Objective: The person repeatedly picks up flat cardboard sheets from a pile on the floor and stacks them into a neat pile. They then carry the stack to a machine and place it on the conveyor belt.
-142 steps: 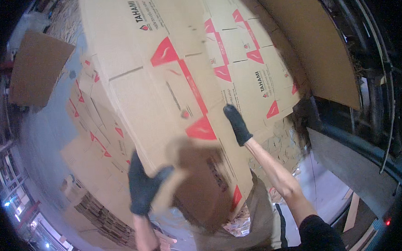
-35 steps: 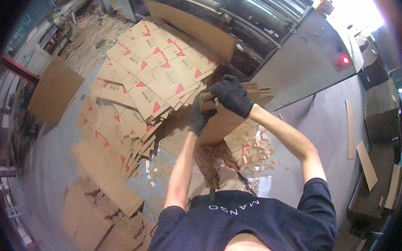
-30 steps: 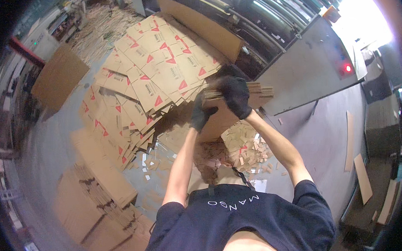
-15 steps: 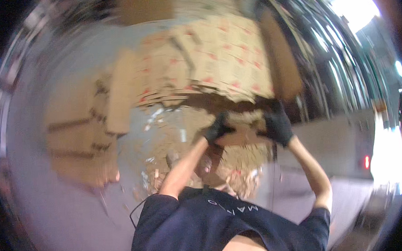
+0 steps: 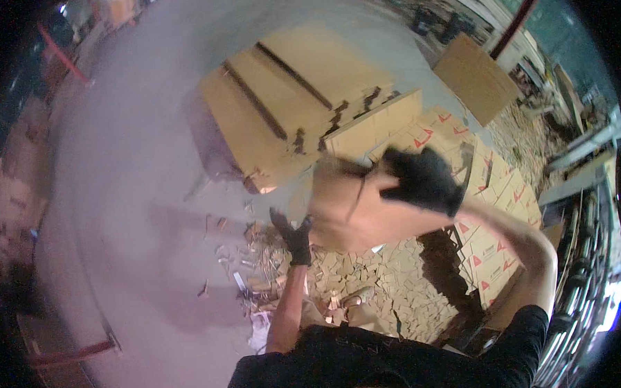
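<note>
Held brown cardboard (image 5: 377,220) above scraps (image 5: 404,276).
Spread left hand (image 5: 294,238) at its left edge; laid right hand (image 5: 422,182) over it, couldn't tell if pinching.

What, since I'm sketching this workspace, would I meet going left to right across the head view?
Upper-left red bar → gloved left hand → blurred brown cardboard beside it → plain cardboard panel → machinery at far right.
</note>
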